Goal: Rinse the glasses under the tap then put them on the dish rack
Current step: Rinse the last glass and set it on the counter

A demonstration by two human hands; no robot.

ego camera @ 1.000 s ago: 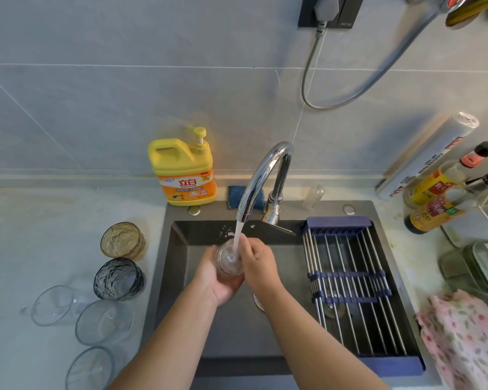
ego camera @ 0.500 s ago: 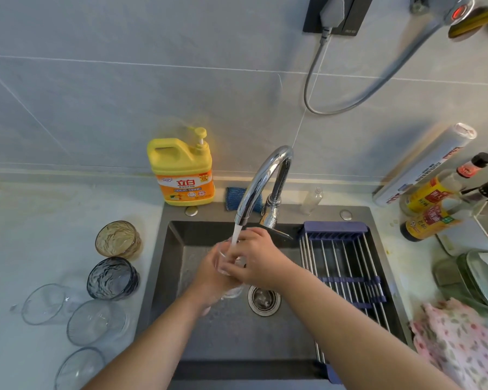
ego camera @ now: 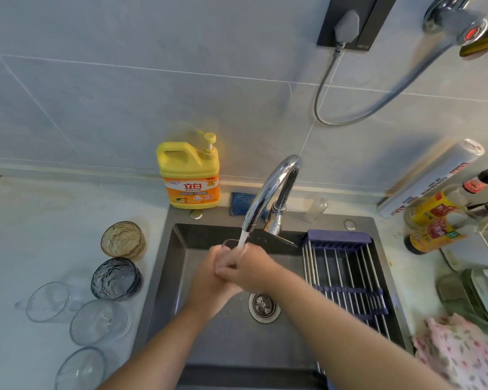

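A small clear glass (ego camera: pixel 228 245) sits under the running chrome tap (ego camera: pixel 271 190), over the dark sink (ego camera: pixel 181 249); only its rim shows above my hands. My left hand (ego camera: pixel 209 280) grips it from the left and below. My right hand (ego camera: pixel 248 267) wraps round its right side, fingers curled over the glass. Water streams onto the glass and my right fingers. On the counter to the left stand an amber glass (ego camera: pixel 122 241), a dark blue glass (ego camera: pixel 115 278) and three clear glasses (ego camera: pixel 99 322). The blue and steel dish rack (ego camera: pixel 347 280) spans the sink's right part.
A yellow detergent bottle (ego camera: pixel 190 173) and a blue sponge (ego camera: pixel 241 202) stand behind the sink. Sauce bottles (ego camera: pixel 434 220) and a foil roll (ego camera: pixel 431 178) crowd the right counter, with a pink cloth (ego camera: pixel 459 353) and dishes (ego camera: pixel 482 299) nearer. The drain (ego camera: pixel 264 306) lies mid-sink.
My right hand has shifted over and round the glass, covering most of it. The glass has tilted and stayed under the stream; the view has tipped up a little.
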